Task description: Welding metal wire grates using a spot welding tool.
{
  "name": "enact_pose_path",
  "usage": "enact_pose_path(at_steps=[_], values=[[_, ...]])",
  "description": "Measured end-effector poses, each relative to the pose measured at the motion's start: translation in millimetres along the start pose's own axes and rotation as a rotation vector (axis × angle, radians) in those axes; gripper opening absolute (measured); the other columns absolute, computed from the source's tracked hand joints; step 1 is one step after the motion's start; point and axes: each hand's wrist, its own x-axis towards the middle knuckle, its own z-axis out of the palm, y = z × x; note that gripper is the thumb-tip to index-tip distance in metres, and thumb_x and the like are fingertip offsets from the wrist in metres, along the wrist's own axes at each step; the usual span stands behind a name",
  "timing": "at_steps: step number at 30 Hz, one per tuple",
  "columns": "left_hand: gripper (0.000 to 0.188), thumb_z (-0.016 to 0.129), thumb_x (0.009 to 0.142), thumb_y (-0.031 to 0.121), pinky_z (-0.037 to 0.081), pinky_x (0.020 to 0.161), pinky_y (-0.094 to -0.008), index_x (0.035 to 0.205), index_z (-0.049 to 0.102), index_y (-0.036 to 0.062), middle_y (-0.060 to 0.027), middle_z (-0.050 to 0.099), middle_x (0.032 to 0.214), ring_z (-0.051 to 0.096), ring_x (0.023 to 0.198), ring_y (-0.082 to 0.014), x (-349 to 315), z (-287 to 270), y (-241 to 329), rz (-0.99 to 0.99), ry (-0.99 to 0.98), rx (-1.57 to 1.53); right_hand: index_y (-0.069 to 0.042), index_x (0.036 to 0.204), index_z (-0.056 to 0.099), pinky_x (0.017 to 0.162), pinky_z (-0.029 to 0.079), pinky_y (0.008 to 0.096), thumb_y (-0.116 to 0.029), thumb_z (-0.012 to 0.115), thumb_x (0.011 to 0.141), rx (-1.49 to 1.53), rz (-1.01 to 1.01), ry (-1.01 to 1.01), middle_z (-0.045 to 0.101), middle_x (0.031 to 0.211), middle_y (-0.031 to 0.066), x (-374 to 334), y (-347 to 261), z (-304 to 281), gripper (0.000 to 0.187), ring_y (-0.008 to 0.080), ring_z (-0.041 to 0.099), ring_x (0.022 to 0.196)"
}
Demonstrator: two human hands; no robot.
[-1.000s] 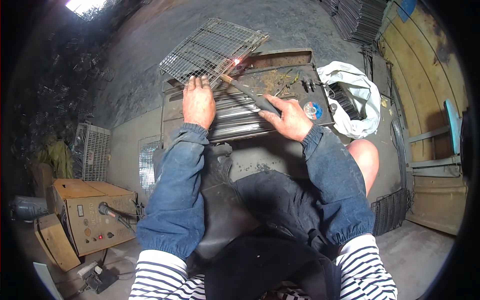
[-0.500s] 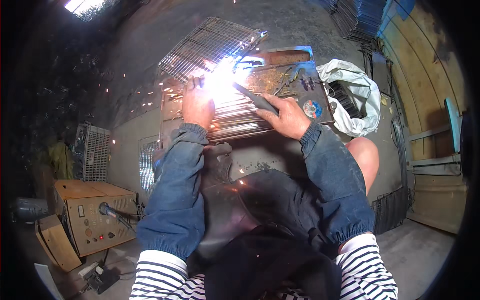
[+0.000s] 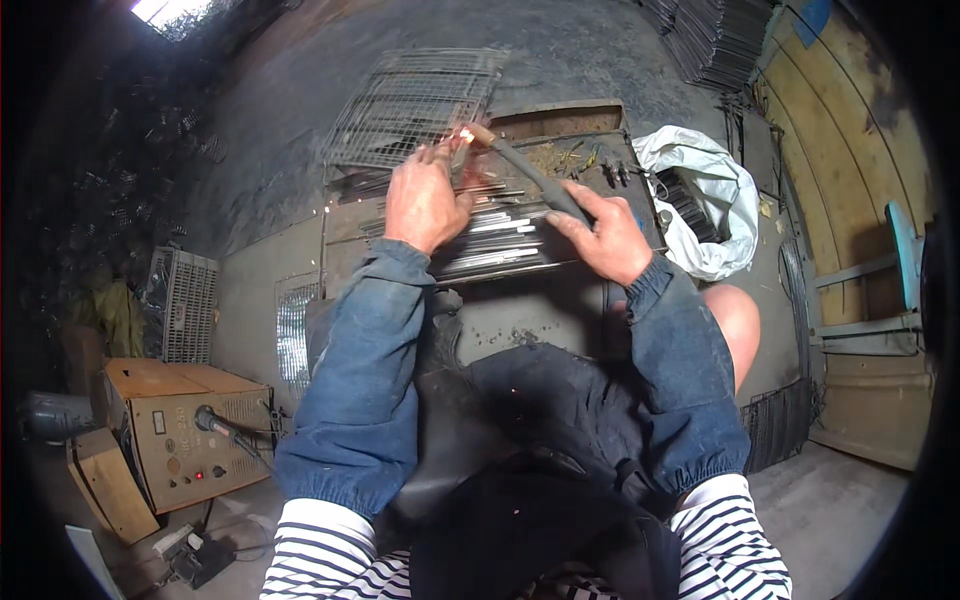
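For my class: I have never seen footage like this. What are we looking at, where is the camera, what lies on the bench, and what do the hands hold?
No machine does the handling here: a person works with bare hands. The camera sits on the person's head and looks down, so the denim-sleeved forearms enter from below and straight edges curve. The right hand grips a dark welding handle whose tip glows orange. The left hand rests on a wire mesh grid and appears to hold it down at the glowing spot. Beneath lies a metal workbench with a bundle of thin metal rods. A white bag lies to the right, and a boxy welding machine stands at lower left.
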Motion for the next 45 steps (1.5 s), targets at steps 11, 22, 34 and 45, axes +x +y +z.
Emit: enact_pose_path(at_steps=[11,22,34,45], values=[[0.057,0.057,0.083,0.007,0.037,0.115,-0.0481,0.140,0.054,-0.0056,-0.0238,0.055,0.144,0.046,0.140,-0.0369,28.1,37.2,-7.2,0.016,0.011,0.290,0.006,0.130,0.060,0.087,0.056,0.0403,-0.026,0.073,0.093,-0.011,0.006,0.085,0.071,0.106,0.0276,-11.1,24.6,-21.7,0.051,0.0384,0.073,0.097],[0.059,0.056,0.083,0.006,0.036,0.114,-0.0475,0.140,0.052,-0.0093,-0.0270,0.055,0.142,0.048,0.139,-0.0373,24.0,35.4,-6.2,0.035,0.030,0.321,0.007,0.131,0.060,0.084,0.056,0.0416,-0.035,0.071,0.093,-0.027,0.070,0.064,0.071,0.098,0.0297,13.6,38.2,-6.8,0.057,0.0399,0.073,0.092],[0.072,0.073,0.076,0.014,0.037,0.116,-0.0466,0.142,0.051,-0.0050,-0.0240,0.052,0.148,0.046,0.140,-0.0368,25.0,37.7,-8.8,0.005,-0.036,0.358,0.005,0.125,0.063,0.079,0.056,0.0442,-0.031,0.071,0.093,0.018,-0.013,0.074,0.071,0.094,0.0281,17.3,35.1,-4.9,0.049,0.0421,0.072,0.088],[0.070,0.069,0.076,0.011,0.040,0.112,-0.0475,0.141,0.050,-0.0077,-0.0261,0.053,0.144,0.048,0.138,-0.0387,24.7,41.9,-15.4,0.032,0.009,0.356,0.004,0.124,0.064,0.075,0.056,0.0455,-0.031,0.072,0.092,-0.033,-0.024,0.107,0.070,0.089,0.0289,17.4,34.2,-2.5,0.047,0.0439,0.071,0.083]])
